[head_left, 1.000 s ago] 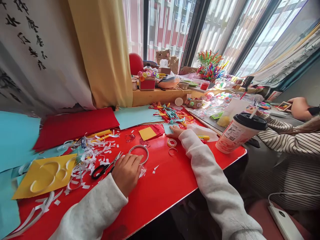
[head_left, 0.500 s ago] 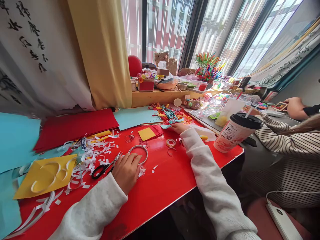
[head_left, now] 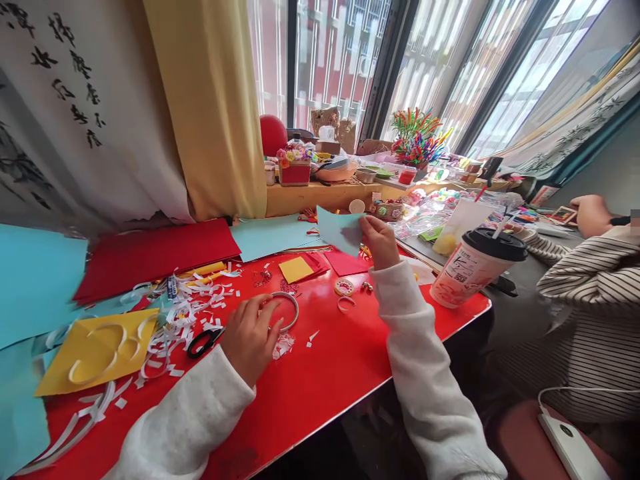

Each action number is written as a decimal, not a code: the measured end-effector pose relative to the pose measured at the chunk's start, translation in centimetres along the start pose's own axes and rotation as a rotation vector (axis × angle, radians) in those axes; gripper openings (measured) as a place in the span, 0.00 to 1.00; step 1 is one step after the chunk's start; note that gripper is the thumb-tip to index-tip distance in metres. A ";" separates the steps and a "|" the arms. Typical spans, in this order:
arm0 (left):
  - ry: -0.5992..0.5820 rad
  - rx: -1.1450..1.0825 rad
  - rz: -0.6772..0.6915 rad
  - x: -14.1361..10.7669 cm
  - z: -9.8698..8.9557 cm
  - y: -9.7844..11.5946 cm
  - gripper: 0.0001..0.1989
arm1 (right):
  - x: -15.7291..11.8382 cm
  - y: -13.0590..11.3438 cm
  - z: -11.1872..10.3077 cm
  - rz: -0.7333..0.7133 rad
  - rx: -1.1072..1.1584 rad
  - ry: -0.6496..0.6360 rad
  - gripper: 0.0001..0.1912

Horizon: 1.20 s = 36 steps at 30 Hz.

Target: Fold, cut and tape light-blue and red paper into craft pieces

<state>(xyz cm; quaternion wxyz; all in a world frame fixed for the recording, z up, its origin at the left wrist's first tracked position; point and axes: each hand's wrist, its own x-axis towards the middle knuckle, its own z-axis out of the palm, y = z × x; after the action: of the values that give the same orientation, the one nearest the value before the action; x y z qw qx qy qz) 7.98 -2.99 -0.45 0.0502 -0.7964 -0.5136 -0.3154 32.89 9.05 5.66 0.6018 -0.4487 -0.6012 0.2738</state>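
Observation:
My right hand (head_left: 380, 239) pinches a small light blue sheet of paper (head_left: 340, 231) by its right edge and holds it up above the table. My left hand (head_left: 251, 337) lies over the table with its fingers apart, the fingertips at the near-left edge of a ring-shaped roll of tape (head_left: 294, 313). Scissors with black handles (head_left: 200, 343) are partly hidden under that hand. A yellow paper square (head_left: 295, 269) lies on red paper behind the tape roll. Further right are a red paper square (head_left: 347, 263) and a smaller tape roll (head_left: 344, 287).
White paper scraps (head_left: 187, 313) litter the left of the red table (head_left: 320, 393). Yellow paper (head_left: 100, 347) and a red paper stack (head_left: 160, 257) lie there too. A lidded drink cup (head_left: 475, 270) stands at the right corner. Beyond it sits a person in striped sleeves (head_left: 590, 267).
My right hand has lifted the light blue sheet off the pile, uncovering the red square. My left hand's fingers have spread slightly near the tape roll. The person's striped arm has shifted.

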 end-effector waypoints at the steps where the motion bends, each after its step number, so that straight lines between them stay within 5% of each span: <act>1: 0.026 -0.110 -0.059 0.3 -0.4 0.0 0.14 | -0.8 -1.0 1.0 0.053 0.142 -0.016 0.14; 7: 0.103 -0.786 -0.540 1.4 -2.4 -0.6 0.22 | -6.4 -4.0 7.6 0.365 0.512 -0.434 0.11; 11: 0.161 -0.980 -0.696 1.4 -2.1 -2.4 0.22 | -8.3 -3.2 9.9 0.493 0.497 -0.451 0.11; 14: 0.144 -1.063 -0.671 1.3 -1.9 -3.2 0.24 | -8.7 -2.6 10.4 0.532 0.440 -0.531 0.11; 18: 0.161 -0.796 -0.538 1.3 -2.5 -2.8 0.21 | -8.9 -2.3 10.6 0.568 0.378 -0.538 0.11; 22: 0.015 -0.610 -0.343 1.1 -2.5 -2.2 0.19 | -9.3 -2.2 10.9 0.555 0.422 -0.453 0.19; 29: -0.138 -0.493 -0.131 0.9 -1.8 -1.4 0.16 | -9.8 -1.6 11.4 0.416 0.347 -0.562 0.22; 36: -0.012 -0.716 -0.411 1.2 -2.3 -1.8 0.18 | -9.7 -0.8 11.5 0.280 0.222 -0.507 0.22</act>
<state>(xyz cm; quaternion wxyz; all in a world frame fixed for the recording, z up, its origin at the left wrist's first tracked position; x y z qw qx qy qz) 5.77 -2.16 1.59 -0.2970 -0.6462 -0.5202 -0.4730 20.29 2.66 0.25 0.4345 -0.3762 -0.6309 0.5212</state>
